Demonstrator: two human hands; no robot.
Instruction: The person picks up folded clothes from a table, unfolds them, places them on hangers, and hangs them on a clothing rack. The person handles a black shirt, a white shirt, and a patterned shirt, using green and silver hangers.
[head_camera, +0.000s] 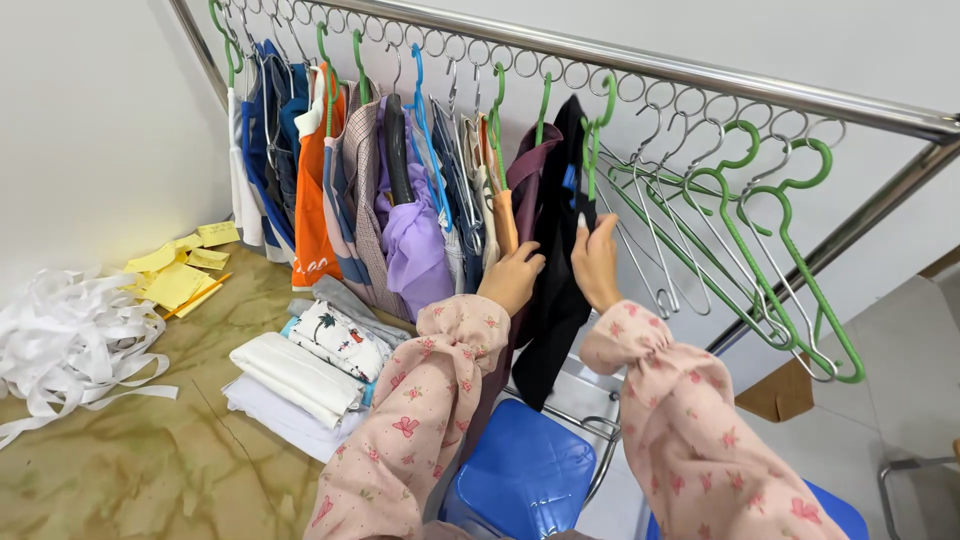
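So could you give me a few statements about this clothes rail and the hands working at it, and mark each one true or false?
1. Both hands, left hand and right hand, are on the black garment hanging from the metal rail. True.
2. The hangers at the right end of the rail all carry clothes. False: the green hangers and wire hangers there hang empty.
3. Folded clothes lie stacked on the floor under the rail. True.
4. The stool below the arms is red. False: it is blue.
5. Yellow paper notes lie near a heap of white strips. True.
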